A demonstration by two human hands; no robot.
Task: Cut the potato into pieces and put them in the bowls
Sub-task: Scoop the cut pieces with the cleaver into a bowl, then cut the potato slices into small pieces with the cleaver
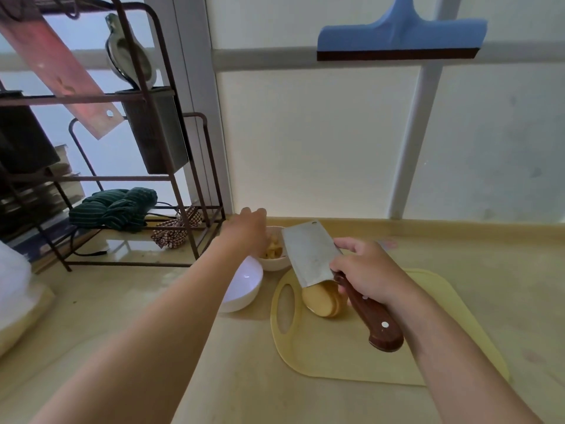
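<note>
- You are gripping the cleaver (308, 255) in your right hand (367, 270). The fingers are wrapping fully round the wooden handle, with thumb and forefinger sitting up at the blade's heel. The blade is hanging lifted just above the potato (322, 299).
- Your left hand (247, 231) is reaching over the far bowl (276, 264), with its back toward the camera. Its fingers are pointing down out of sight, so you cannot tell how far they are spreading or whether they are holding anything.
- The potato is lying on the board (367, 347) near the handle hole, partly sliced, with the slices leaning together. Cut pieces (273, 250) are sitting in the far bowl. The near bowl (241, 286) is showing none in its visible part.
- Hazard: the blade is standing just beside your left wrist. Letting the right hand drift sideways, or pulling the left hand back carelessly, is risking a cut.
- Hazard: your left forearm is passing over the near bowl. Dropping the arm is likely to tip or push that bowl.
- Hazard: nothing is steadying the potato. Bringing the cleaver down before the left hand is bracing it is inviting a roll or a slipping blade.
- Hazard: pieces released off-centre are likely to be landing on the counter (153, 347) instead of in a bowl.
</note>
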